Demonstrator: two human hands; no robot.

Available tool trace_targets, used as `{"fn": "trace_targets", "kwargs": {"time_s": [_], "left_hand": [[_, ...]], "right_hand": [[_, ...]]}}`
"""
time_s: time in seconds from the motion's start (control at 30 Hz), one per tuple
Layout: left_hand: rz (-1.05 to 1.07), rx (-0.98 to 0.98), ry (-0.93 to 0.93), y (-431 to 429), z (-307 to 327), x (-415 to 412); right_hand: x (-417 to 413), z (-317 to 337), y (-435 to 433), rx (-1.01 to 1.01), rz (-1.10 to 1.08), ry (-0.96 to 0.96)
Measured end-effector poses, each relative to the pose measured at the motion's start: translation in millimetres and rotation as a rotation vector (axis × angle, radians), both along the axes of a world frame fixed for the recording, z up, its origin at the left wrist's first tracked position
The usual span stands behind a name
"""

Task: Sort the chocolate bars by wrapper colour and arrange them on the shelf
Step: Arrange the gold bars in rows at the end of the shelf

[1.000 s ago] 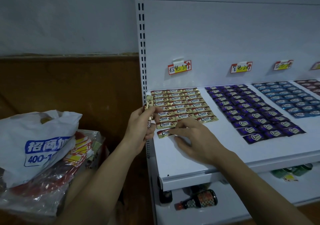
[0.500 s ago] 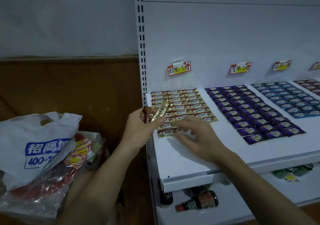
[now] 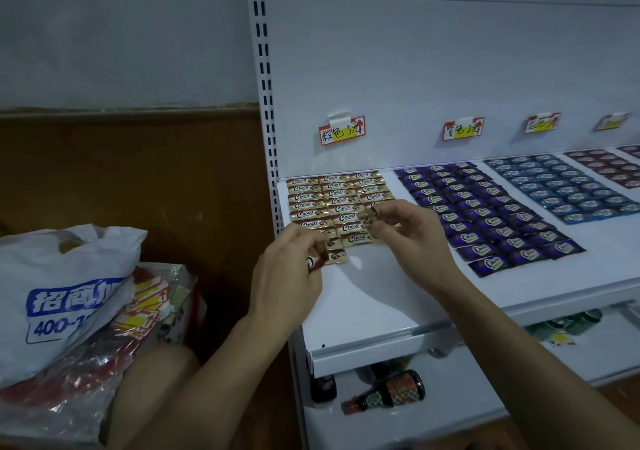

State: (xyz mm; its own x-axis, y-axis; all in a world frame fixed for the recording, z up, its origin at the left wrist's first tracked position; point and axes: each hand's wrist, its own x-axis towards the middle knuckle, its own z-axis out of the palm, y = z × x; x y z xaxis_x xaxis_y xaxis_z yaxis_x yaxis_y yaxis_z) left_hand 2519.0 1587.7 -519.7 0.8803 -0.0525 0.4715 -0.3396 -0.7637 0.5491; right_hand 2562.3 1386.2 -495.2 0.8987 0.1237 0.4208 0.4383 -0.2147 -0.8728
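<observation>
The white shelf (image 3: 398, 297) fills the view from 12 to 4 o'clock. On it the bars lie flat in separate blocks under price labels (image 3: 342, 130), so each colour reads at a glance. The purple block (image 3: 485, 214) lies at 2 o'clock, the blue block (image 3: 561, 186) beyond it, and a dark red block (image 3: 602, 167) at the far 2 o'clock edge. The gold-brown block (image 3: 332, 200) sits just above centre at 12 o'clock, its front row not yet full. A white plastic bag (image 3: 62, 290) rests at 8 o'clock, likely the stock supply.

The left hand (image 3: 287, 276), at 6 o'clock of that block, curls its fingers round a small bunch of spare bars (image 3: 317, 259), keeping them handy beside the open row. The right hand (image 3: 412, 238) hovers over the block's front right corner, thumb and fingers pinching a single gold bar (image 3: 367, 217) clear of the shelf, apparently turning it to lie like its neighbours.

Half a second ago the right hand lay low over the front row holding nothing, while a gold bar stuck up from the left hand's bunch. Now the right hand is raised with a gold bar in its pinch, and the left hand sits lower.
</observation>
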Motion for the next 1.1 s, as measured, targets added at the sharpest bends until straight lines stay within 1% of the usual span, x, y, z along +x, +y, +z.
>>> {"fn": "trace_targets", "kwargs": {"time_s": [0.07, 0.1, 0.17, 0.27, 0.4, 0.6, 0.73, 1.1], "left_hand": [[0.004, 0.089, 0.046, -7, -4, -6], [0.010, 0.125, 0.072, -9, -5, -8], [0.021, 0.179, 0.105, -12, -6, -10], [0.023, 0.216, 0.135, -12, -5, -9], [0.028, 0.236, 0.153, -12, -4, -9], [0.037, 0.249, 0.162, -13, -6, -8], [0.035, 0.241, 0.160, -13, -7, -7], [0.025, 0.246, 0.177, -12, -5, -8]], "right_hand": [[1, -5, -12, -0.181, -0.028, -0.049], [1, -5, -16, -0.229, -0.025, -0.061], [-2, -5, -21, -0.263, -0.002, -0.063], [-3, -7, -27, -0.378, -0.002, -0.130], [-2, -18, -32, -0.464, -0.021, -0.240], [-10, -24, -28, -0.745, -0.105, -0.316], [-12, -24, -27, -0.761, -0.084, -0.270], [-14, -24, -24, -0.799, -0.053, -0.277]]}}
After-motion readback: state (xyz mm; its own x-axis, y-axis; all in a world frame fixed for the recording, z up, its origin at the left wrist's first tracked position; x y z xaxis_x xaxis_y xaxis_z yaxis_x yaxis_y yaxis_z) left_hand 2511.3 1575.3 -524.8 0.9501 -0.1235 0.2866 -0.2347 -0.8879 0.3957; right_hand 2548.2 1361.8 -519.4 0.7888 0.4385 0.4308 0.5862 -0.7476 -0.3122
